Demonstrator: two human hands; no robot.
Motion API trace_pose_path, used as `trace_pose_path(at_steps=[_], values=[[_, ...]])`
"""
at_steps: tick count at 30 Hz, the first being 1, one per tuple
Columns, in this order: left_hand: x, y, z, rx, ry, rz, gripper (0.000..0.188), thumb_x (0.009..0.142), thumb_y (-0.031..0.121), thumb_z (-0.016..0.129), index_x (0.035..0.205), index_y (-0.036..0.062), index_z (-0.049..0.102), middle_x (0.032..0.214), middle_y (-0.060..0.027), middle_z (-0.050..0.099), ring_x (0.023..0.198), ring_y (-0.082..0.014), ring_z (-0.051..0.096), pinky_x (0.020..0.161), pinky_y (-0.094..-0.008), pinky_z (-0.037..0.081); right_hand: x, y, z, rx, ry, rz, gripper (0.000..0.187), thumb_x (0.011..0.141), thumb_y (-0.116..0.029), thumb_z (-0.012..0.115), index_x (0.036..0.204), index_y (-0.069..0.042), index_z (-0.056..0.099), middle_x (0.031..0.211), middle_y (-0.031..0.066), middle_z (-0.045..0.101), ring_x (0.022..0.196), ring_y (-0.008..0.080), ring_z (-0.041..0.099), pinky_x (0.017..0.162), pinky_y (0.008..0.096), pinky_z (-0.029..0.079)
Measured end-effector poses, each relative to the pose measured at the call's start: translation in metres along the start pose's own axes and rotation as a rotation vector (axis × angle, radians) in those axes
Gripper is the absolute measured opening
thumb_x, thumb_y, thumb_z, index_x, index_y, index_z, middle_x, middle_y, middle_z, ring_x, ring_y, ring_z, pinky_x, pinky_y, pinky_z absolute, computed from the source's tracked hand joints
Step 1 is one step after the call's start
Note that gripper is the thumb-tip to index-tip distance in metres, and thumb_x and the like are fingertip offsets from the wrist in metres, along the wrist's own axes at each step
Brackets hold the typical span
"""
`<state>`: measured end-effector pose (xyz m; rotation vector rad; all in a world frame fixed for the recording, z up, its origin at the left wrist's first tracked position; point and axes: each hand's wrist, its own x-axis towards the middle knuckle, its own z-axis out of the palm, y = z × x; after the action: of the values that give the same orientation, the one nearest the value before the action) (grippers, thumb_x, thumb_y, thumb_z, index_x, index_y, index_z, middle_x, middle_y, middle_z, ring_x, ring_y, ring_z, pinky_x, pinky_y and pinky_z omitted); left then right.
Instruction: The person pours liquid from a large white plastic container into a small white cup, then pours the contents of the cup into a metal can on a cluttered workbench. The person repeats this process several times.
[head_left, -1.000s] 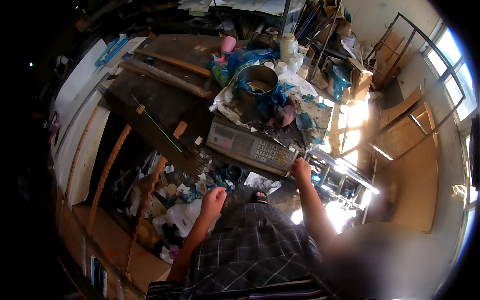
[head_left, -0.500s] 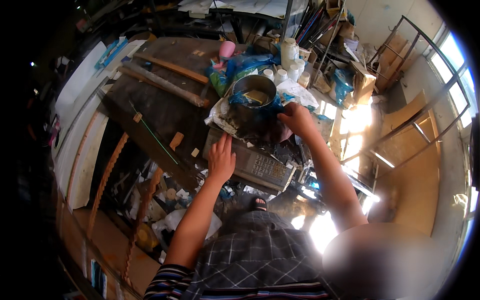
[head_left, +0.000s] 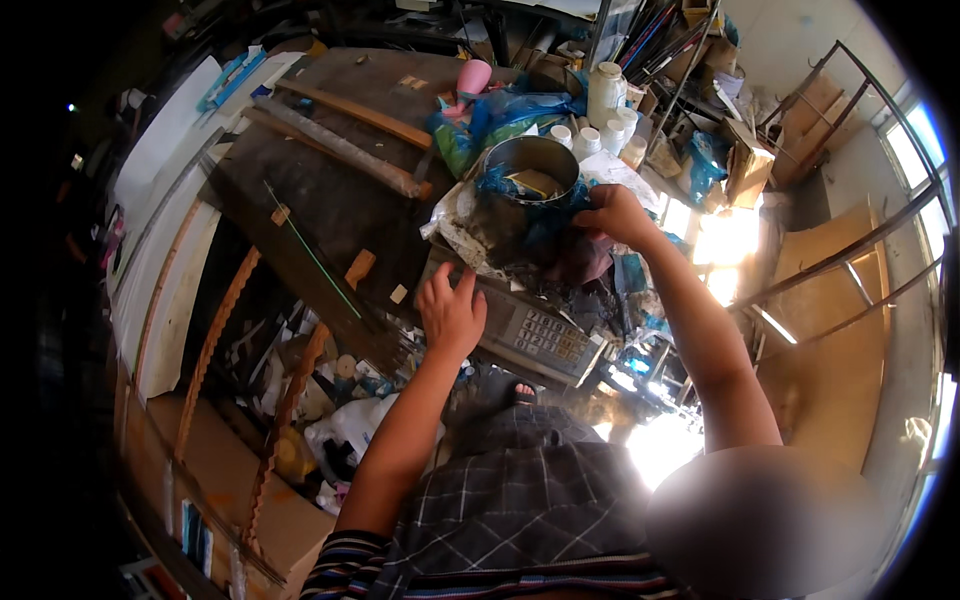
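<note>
My left hand (head_left: 453,312) hovers at the near left of a grey weighing scale (head_left: 490,330), its fingers apart and nothing in them. The scale has a keypad on its front. Behind it stands a round metal pot (head_left: 531,152), with blue plastic and a yellowish piece inside. A dirty, crumpled white sheet (head_left: 452,225) lies under and left of the pot. At the pot's right side, my right hand (head_left: 622,218) has its fingers pinched at a blue plastic bag (head_left: 567,212). A dark, blurred bundle (head_left: 583,258) hangs just below those fingers; its kind cannot be made out.
White bottles and jars (head_left: 605,95) stand behind the pot, beside a pink container (head_left: 474,76). Wooden strips (head_left: 355,112) lie on the dark table (head_left: 330,75) at left. A metal frame (head_left: 855,215) rises at right. Scraps and bags (head_left: 360,425) litter the floor.
My left hand has lifted off the scale's edge, its fingers spreading. My right hand stays by the pot's right side. The whole view has shifted slightly.
</note>
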<state>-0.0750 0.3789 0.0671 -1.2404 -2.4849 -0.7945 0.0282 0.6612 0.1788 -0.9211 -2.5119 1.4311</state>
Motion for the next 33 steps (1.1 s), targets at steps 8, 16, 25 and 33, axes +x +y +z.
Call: trace_pose_path(at_steps=[8, 16, 25, 33], values=[[-0.003, 0.0, -0.005, 0.019, -0.04, 0.019, 0.053, 0.08, 0.021, 0.065, 0.132, 0.0215, 0.052, 0.123, -0.0149, 0.047, 0.11, -0.0358, 0.046, 0.094, -0.0508, 0.036, 0.006, -0.017, -0.026, 0.234, -0.05, 0.121, 0.02, 0.074, -0.001, 0.073, 0.071, 0.001, 0.053, 0.068, 0.0085, 0.06, 0.054, 0.0209, 0.064, 0.05, 0.0306, 0.056], [0.001, -0.001, -0.01, 0.051, -0.097, 0.008, 0.058, 0.081, 0.022, 0.066, 0.136, 0.0224, 0.049, 0.122, -0.0142, 0.048, 0.113, -0.0353, 0.045, 0.094, -0.0478, 0.037, -0.025, -0.031, -0.087, 0.329, 0.106, 0.075, 0.018, 0.08, -0.008, 0.073, 0.086, 0.003, 0.06, 0.082, 0.0126, 0.065, 0.068, 0.0213, 0.069, 0.062, 0.0295, 0.06], [-0.012, 0.01, -0.014, -0.181, -0.08, -0.008, 0.062, 0.08, 0.013, 0.068, 0.138, 0.0113, 0.046, 0.09, -0.0054, 0.06, 0.091, -0.027, 0.055, 0.088, -0.0423, 0.042, -0.177, 0.016, -0.169, 0.15, 0.564, 0.047, 0.024, 0.082, -0.013, 0.073, 0.098, 0.003, 0.064, 0.083, 0.009, 0.067, 0.069, 0.0156, 0.069, 0.065, 0.0241, 0.058], [-0.121, 0.069, -0.06, -0.451, -0.516, 0.076, 0.034, 0.088, 0.008, 0.059, 0.122, 0.0036, 0.061, 0.073, -0.0059, 0.059, 0.068, -0.0189, 0.057, 0.072, -0.0338, 0.047, -0.395, 0.181, -0.101, 0.159, 0.89, 0.421, 0.02, 0.078, -0.014, 0.073, 0.082, 0.002, 0.062, 0.067, 0.0058, 0.062, 0.056, 0.0128, 0.063, 0.051, 0.0267, 0.049]])
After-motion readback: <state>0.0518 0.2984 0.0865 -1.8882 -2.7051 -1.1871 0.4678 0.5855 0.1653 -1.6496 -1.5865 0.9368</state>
